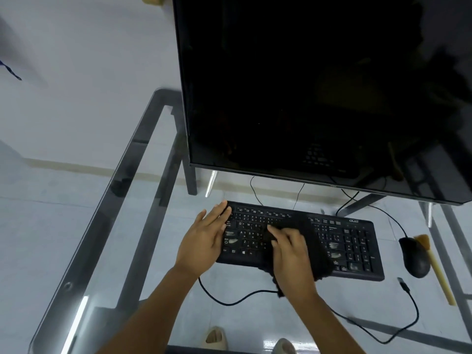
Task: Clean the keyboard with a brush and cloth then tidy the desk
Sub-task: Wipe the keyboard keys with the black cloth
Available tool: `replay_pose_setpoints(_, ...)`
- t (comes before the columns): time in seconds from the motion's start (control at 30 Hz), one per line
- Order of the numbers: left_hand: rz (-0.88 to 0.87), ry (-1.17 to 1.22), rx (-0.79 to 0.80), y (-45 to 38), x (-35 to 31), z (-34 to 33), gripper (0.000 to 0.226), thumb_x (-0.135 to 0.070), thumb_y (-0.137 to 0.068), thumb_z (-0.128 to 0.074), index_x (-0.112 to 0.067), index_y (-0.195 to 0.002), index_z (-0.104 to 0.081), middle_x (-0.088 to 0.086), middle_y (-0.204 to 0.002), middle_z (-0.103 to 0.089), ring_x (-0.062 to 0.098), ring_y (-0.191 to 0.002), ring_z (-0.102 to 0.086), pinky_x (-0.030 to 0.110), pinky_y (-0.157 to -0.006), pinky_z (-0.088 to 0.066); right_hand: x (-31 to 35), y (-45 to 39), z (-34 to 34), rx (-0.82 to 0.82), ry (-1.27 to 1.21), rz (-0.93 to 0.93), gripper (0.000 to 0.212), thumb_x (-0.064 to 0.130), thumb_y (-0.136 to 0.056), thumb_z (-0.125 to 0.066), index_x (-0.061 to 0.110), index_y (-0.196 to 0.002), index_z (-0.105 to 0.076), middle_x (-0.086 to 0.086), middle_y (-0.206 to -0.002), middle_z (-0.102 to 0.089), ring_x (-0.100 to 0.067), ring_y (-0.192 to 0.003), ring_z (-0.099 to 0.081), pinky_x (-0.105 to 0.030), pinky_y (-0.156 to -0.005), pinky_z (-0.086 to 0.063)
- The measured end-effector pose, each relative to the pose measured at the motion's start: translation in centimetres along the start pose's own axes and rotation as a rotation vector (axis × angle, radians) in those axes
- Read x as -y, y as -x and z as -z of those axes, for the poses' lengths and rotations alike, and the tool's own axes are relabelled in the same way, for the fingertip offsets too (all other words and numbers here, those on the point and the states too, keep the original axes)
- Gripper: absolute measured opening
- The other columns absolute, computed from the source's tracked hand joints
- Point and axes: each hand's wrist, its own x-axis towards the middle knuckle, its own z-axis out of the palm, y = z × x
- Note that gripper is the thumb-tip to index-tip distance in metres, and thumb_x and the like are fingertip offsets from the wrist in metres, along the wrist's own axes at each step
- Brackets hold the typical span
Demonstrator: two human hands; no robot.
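left hand [204, 241] on keyboard [357, 246] left edge | right hand [291, 254] pressing cloth [319, 261] mid-keys

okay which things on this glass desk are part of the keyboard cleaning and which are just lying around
In use: keyboard, dark cloth under the right hand, left hand steadying the keyboard's left end, brush lying beside the mouse.

Lying about: mouse, monitor, loose cable plug.
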Motion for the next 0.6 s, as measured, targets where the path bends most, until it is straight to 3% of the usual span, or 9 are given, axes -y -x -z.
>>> replay_pose_setpoints(0.07,0.005,0.003,-0.030,-0.1,-0.2,-0.1,0.047,-0.030,-0.098,-0.027,-0.024,-0.142,-0.042,-0.015,-0.152,-0.030,0.007,-0.135,-0.038,0.037,-0.116,-0.026,1.3,0.6,-0.8,-0.016,-0.014,0.043,0.041,-0.009,-0.076,-0.072,0.012,-0.112,-0.071,-0.008,-0.105,-0.055,-0.027,-0.089,-0.056,-0.043,-0.078,-0.056)
replay_pose_setpoints(0.2,-0.004,0.055,-0.024,-0.2,0.0,-0.1,0.046,-0.030,-0.098,-0.029,-0.023,-0.141,-0.044,-0.013,-0.151,-0.033,0.008,-0.135,-0.038,0.040,-0.114,-0.029,4.7,0.6,-2.4,0.136,-0.006,0.237,0.044,-0.004,-0.071,-0.075,0.015,-0.110,-0.069,-0.004,-0.109,-0.052,-0.025,-0.092,-0.058,-0.035,-0.079,-0.055)
replay_pose_setpoints(0.33,0.023,0.078,0.041,0.0,1.1,-0.1,0.048,-0.043,-0.099,-0.024,-0.033,-0.145,-0.036,-0.020,-0.153,-0.026,0.015,-0.139,-0.033,0.043,-0.115,-0.028,1.1,0.0,-0.4,0.052,0.001,0.078,0.038,-0.005,-0.079,-0.071,0.012,-0.112,-0.070,-0.011,-0.108,-0.058,-0.027,-0.094,-0.056,-0.043,-0.082,-0.056)
replay_pose_setpoints(0.43,-0.004,0.047,-0.017,0.0,0.6,-0.1,0.048,-0.035,-0.098,-0.028,-0.025,-0.143,-0.042,-0.015,-0.152,-0.030,0.010,-0.136,-0.037,0.042,-0.115,-0.027,2.3,0.2,-0.7,0.024,-0.046,-0.030,0.039,0.001,-0.087,-0.065,0.010,-0.124,-0.060,-0.009,-0.112,-0.057,-0.022,-0.101,-0.053,-0.039,-0.092,-0.052)
replay_pose_setpoints(0.5,-0.026,0.046,-0.043,-0.3,0.1,0.0,0.047,-0.029,-0.097,-0.030,-0.019,-0.140,-0.045,-0.010,-0.151,-0.034,0.009,-0.134,-0.040,0.041,-0.114,-0.027,4.6,0.4,-1.7,0.123,-0.087,0.092,0.037,0.007,-0.089,-0.063,0.012,-0.126,-0.059,-0.007,-0.112,-0.057,-0.019,-0.102,-0.051,-0.033,-0.091,-0.050)
replay_pose_setpoints(0.6,-0.036,0.075,-0.025,-0.2,0.4,0.2,0.046,-0.030,-0.098,-0.029,-0.019,-0.140,-0.045,-0.008,-0.151,-0.036,0.009,-0.134,-0.040,0.040,-0.115,-0.026,4.5,-0.4,-1.6,0.228,-0.084,0.173,0.024,0.026,-0.095,-0.050,0.021,-0.111,-0.067,-0.002,-0.109,-0.060,-0.017,-0.100,-0.054,-0.033,-0.088,-0.050)
